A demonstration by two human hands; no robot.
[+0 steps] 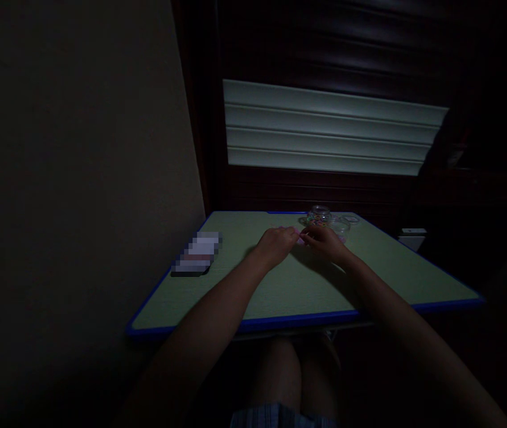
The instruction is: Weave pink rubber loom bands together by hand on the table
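Above the far middle part of the table, both hands meet at a small thin pink piece (299, 238), too dim to make out its kind. My left hand (277, 246) is closed on it from the left, back of the hand towards me. From the right, my right hand (327, 244) pinches at its edge with thumb and fingertips. Just behind the right hand stands a clear jar (320, 212) with small many-coloured pieces in it. A second clear container (341, 226) is beside it, partly hidden by that hand, with some pink at its bottom.
The pale green table (253, 297) has a blue edge. At its left side lies a blurred-out flat object (198, 252). A round clear lid (350, 220) lies at the back right. A wall (101, 148) rises close on the left, and a slatted panel (324, 131) stands behind.
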